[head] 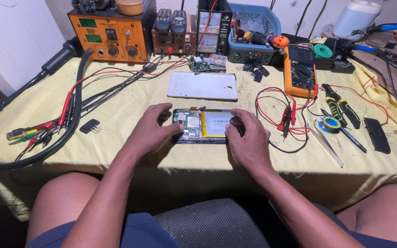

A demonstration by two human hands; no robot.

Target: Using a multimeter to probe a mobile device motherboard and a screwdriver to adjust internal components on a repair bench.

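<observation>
Both hands (pixel 155 131) flat on opened tablet (pixel 201 125)

- Soft, even light is falling from above, brightening the yellow cloth (pixel 116 151) around both hands.
- Beneath the table edge everything is sinking into shadow.
- Wide-angle distortion is bending the far corners.

Yellow cloth, orange gear, blue basket

The table (pixel 116 151) wears pale yellow cloth; the station (pixel 111 34) and multimeter (pixel 301 69) are orange, the basket (pixel 253 20) blue, the back cover (pixel 202 86) white, the opened tablet's (pixel 201 125) battery yellow-edged silver.
</observation>
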